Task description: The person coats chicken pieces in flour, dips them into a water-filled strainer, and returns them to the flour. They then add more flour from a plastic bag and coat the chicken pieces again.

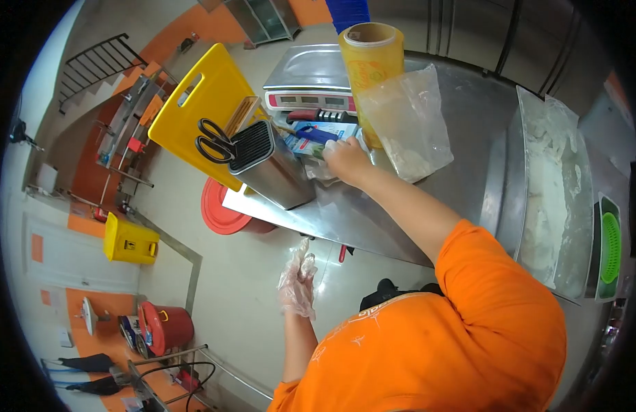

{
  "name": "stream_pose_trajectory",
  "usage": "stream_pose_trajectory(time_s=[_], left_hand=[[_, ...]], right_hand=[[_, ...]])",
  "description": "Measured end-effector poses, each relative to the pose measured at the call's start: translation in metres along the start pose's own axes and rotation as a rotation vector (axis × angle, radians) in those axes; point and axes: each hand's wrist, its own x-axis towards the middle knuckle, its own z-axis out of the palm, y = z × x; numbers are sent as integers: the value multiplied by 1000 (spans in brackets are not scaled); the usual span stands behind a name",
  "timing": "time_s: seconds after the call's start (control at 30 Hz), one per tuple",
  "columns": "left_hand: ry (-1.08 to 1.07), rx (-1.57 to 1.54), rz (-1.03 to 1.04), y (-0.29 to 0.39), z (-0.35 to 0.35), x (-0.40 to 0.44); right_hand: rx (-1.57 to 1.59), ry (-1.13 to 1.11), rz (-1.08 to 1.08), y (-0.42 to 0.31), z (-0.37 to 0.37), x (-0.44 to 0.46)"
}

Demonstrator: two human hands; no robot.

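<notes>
My right hand (347, 161), bare, reaches over the steel counter with its fingers closed at a blue and white printed packet (326, 132). What the fingertips pinch is too small to make out. Crumpled clear plastic (319, 172) lies just under that hand. Beside it stands a steel knife block (273, 168) with black-handled scissors (216, 142) in it. A red and black handled tool (321, 116) rests behind the packet. My left hand (297, 281), in a clear plastic glove, hangs off the counter's edge with its fingers stretched out, holding nothing.
A roll of yellow wrap (373, 65) stands by a clear bag (417, 130). Behind are a scale (309, 72) and a yellow cutting board (201, 103). A floury trough (548, 185) is at right; a red bucket (228, 209) sits below the counter.
</notes>
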Motion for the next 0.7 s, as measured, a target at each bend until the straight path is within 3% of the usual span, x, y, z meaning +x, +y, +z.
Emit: stream_pose_trajectory(time_s=[0.13,0.33,0.4,0.47,0.57,0.7], left_hand=[[-54,9,-10,-1,2,-3],[27,-25,-6,-4,14,-11],[-40,-47,-1,-10,5,-5],[-113,-72,12,-19,-8,4],[-44,-73,-20,-18,-9,2],[49,-85,-62,-22,-8,1]], right_hand=[[262,-232,222,2,-17,3],[707,-349,248,26,-19,5],[1091,-295,473,25,-30,9],[661,-234,201,27,-33,9],[611,75,394,9,-54,14],[477,174,145,-7,-60,8]])
